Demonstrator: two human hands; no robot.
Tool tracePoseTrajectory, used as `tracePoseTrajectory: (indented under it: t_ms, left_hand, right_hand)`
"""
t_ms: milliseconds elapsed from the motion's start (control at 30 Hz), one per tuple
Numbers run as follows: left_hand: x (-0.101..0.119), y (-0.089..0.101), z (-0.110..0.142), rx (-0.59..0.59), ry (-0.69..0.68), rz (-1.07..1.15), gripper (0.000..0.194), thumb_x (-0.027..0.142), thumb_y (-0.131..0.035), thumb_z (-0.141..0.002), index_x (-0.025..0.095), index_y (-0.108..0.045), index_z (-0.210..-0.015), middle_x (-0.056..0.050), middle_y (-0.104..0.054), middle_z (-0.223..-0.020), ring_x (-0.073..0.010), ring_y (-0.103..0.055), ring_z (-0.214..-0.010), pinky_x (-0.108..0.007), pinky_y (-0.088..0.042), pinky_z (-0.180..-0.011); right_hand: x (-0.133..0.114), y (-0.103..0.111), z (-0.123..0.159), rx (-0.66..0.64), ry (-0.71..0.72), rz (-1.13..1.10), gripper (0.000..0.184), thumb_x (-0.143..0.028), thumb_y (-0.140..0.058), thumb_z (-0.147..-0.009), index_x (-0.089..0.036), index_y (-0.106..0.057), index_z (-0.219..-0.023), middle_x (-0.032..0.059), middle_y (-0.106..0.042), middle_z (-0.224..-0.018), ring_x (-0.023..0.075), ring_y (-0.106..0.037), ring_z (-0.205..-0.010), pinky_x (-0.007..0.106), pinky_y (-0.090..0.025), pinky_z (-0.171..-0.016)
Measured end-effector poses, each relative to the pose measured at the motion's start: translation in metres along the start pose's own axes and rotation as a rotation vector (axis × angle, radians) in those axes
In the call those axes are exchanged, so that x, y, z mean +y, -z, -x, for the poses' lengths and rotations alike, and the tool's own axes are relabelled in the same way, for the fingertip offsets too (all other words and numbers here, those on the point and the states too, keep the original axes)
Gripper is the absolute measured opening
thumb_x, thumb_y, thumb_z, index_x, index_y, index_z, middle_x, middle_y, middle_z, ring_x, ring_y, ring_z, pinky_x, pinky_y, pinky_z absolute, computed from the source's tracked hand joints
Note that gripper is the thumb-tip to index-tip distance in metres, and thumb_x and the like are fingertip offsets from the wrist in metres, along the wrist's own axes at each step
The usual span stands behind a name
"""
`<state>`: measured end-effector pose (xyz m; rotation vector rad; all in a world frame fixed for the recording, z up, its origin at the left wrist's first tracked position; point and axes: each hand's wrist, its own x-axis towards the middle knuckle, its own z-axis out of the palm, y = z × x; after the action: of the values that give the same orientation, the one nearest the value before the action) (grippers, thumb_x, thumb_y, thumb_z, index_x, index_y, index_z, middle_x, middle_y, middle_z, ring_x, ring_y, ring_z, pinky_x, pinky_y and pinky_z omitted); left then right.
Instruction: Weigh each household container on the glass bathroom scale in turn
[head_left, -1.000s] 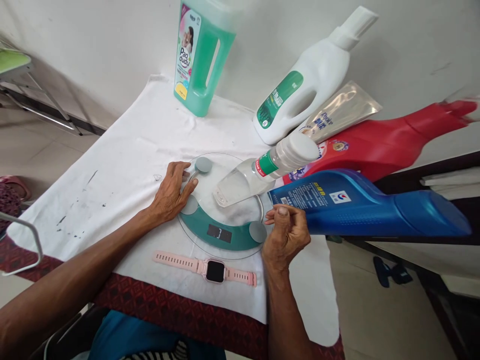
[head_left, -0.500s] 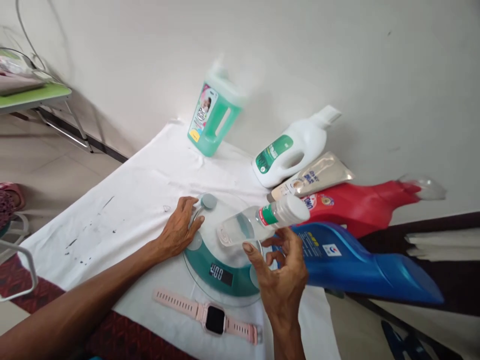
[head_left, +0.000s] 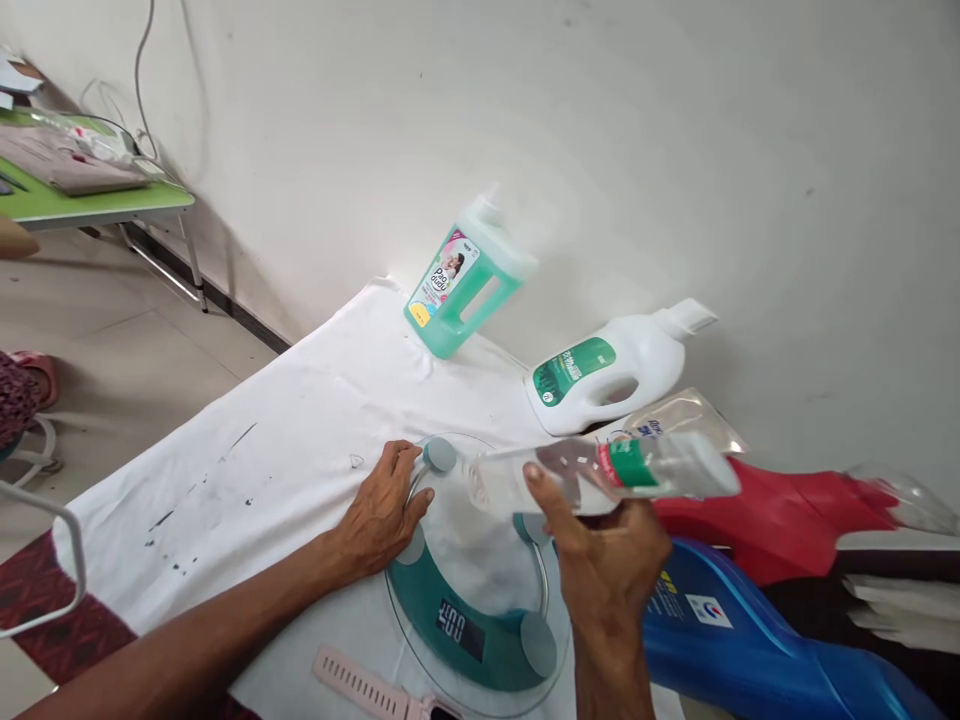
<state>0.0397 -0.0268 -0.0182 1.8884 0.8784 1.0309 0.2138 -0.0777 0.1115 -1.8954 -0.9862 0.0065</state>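
- Holds a clear bottle [head_left: 600, 468] in the right hand [head_left: 607, 540], with thumb clamped over the near side and other fingers curled behind and below, mostly hidden.
- Tilts it nearly flat above a glass scale [head_left: 420, 590], base toward the left hand [head_left: 382, 505], cap pointing away to the right; too blurred to tell of any contact between base and glass.
- Grips around the body rather than the cap, presumably for better balance.
- Rests the left hand at the scale's left edge, thumb and forefinger apart beside the round pads, with nothing visibly pinched; likely placed there to steady the plate.
- Turned toward the wearer, probably for easy reading: a dark display [head_left: 460, 630] with lit digits.
- Near the scale's front edge, partly out of view: a pink watch [head_left: 375, 685] with a row of slots in the strap.
- Ranged along the back and right of a white cloth [head_left: 300, 430], apparently to free the middle for the scale: a green jug [head_left: 472, 262], white jug [head_left: 645, 350], beige tube [head_left: 690, 415], red bottle [head_left: 780, 515] and blue bottle [head_left: 787, 640].
- Smooth, see-through plastic in the clear bottle, with green-and-red label and white cap.
- Round, transparent plate on the scale, with curved teal band, grey discs and thin metal arcs.
- Translucent plastic in the green jug, opaque in the white, both with looped handles; glossy, flat-ended tube.
- Softly creased fabric underneath, streaked with dark marks.
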Motion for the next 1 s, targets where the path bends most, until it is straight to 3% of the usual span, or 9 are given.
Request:
tracePoseTrajectory:
  t_ms: [67, 167, 233, 333, 500, 600, 733, 900, 1000]
  left_hand:
    - [0.0, 0.0, 0.0, -0.001, 0.009, 0.009, 0.036, 0.023, -0.051, -0.106, 0.023, -0.043, -0.141, -0.013, -0.052, -0.135, -0.0265, -0.064, -0.115, -0.05, -0.06, -0.1]
    - [0.0, -0.001, 0.0, -0.004, 0.018, 0.028, 0.039, 0.021, -0.052, -0.105, 0.024, -0.042, -0.142, -0.013, -0.052, -0.135, -0.0277, -0.063, -0.12, -0.05, -0.06, -0.102]
    - [0.0, -0.002, 0.0, -0.004, 0.013, 0.032, 0.041, 0.02, -0.053, -0.104, 0.024, -0.041, -0.144, -0.013, -0.052, -0.136, -0.0286, -0.062, -0.124, -0.051, -0.059, -0.104]
    - [0.001, -0.002, 0.0, -0.008, 0.01, 0.032, 0.042, 0.019, -0.05, -0.105, 0.023, -0.039, -0.145, -0.014, -0.051, -0.136, -0.029, -0.062, -0.124, -0.053, -0.058, -0.106]
    - [0.003, -0.002, -0.001, -0.014, 0.03, 0.034, 0.043, 0.017, -0.048, -0.105, 0.024, -0.037, -0.146, -0.014, -0.051, -0.136, -0.0297, -0.062, -0.124, -0.054, -0.059, -0.105]
    - [0.001, -0.003, -0.002, -0.003, 0.02, 0.019, 0.044, 0.017, -0.048, -0.105, 0.025, -0.037, -0.146, -0.014, -0.051, -0.136, -0.0304, -0.063, -0.124, -0.053, -0.06, -0.103]
    - [-0.003, -0.006, -0.001, 0.015, 0.015, 0.029, 0.044, 0.018, -0.049, -0.105, 0.025, -0.039, -0.147, -0.014, -0.052, -0.137, -0.0284, -0.065, -0.123, -0.052, -0.059, -0.106]
    - [-0.005, -0.005, -0.002, 0.015, 0.037, 0.033, 0.039, 0.026, -0.048, -0.107, 0.025, -0.043, -0.146, -0.014, -0.054, -0.138, -0.0274, -0.069, -0.119, -0.049, -0.062, -0.1]
    - [-0.004, -0.004, -0.003, 0.007, 0.047, 0.02, 0.038, 0.03, -0.049, -0.108, 0.025, -0.044, -0.145, -0.014, -0.054, -0.139, -0.0269, -0.07, -0.116, -0.049, -0.062, -0.098]
  right_hand:
    - [-0.017, -0.025, -0.022, -0.035, 0.088, -0.076, 0.063, -0.064, -0.088, -0.065, -0.018, -0.075, -0.106, 0.0126, -0.079, -0.102, 0.0294, -0.073, -0.085, 0.046, -0.06, -0.077]
    - [-0.033, -0.086, -0.058, -0.169, 0.16, -0.23, 0.063, -0.062, -0.086, -0.069, -0.02, -0.071, -0.113, 0.009, -0.079, -0.104, 0.0242, -0.071, -0.079, 0.041, -0.059, -0.074]
    - [-0.04, -0.133, -0.081, -0.209, 0.196, -0.194, 0.058, -0.06, -0.086, -0.068, -0.02, -0.069, -0.106, 0.0059, -0.078, -0.095, 0.0214, -0.066, -0.07, 0.041, -0.058, -0.077]
    - [-0.051, -0.197, -0.109, -0.195, 0.201, -0.041, 0.056, -0.054, -0.087, -0.068, -0.018, -0.065, -0.106, 0.0054, -0.074, -0.087, 0.0251, -0.068, -0.08, 0.042, -0.055, -0.088]
    - [-0.068, -0.258, -0.126, -0.234, 0.164, 0.06, 0.062, -0.046, -0.086, -0.075, -0.013, -0.06, -0.121, 0.0081, -0.074, -0.091, 0.0291, -0.07, -0.097, 0.041, -0.051, -0.096]
    - [-0.069, -0.274, -0.126, -0.239, 0.151, 0.074, 0.065, -0.042, -0.086, -0.077, -0.011, -0.058, -0.127, 0.0127, -0.076, -0.101, 0.0304, -0.07, -0.104, 0.042, -0.051, -0.098]
    - [-0.068, -0.277, -0.127, -0.236, 0.127, 0.102, 0.067, -0.045, -0.083, -0.082, -0.006, -0.056, -0.129, 0.018, -0.074, -0.113, 0.0286, -0.07, -0.107, 0.039, -0.052, -0.096]
    - [-0.072, -0.261, -0.12, -0.233, 0.168, 0.107, 0.076, -0.052, -0.082, -0.082, -0.003, -0.053, -0.133, 0.0168, -0.072, -0.12, 0.0257, -0.07, -0.109, 0.037, -0.055, -0.094]
    - [-0.065, -0.234, -0.112, -0.201, 0.221, 0.09, 0.076, -0.05, -0.079, -0.085, -0.007, -0.049, -0.14, 0.0164, -0.067, -0.133, 0.0247, -0.067, -0.118, 0.035, -0.054, -0.096]
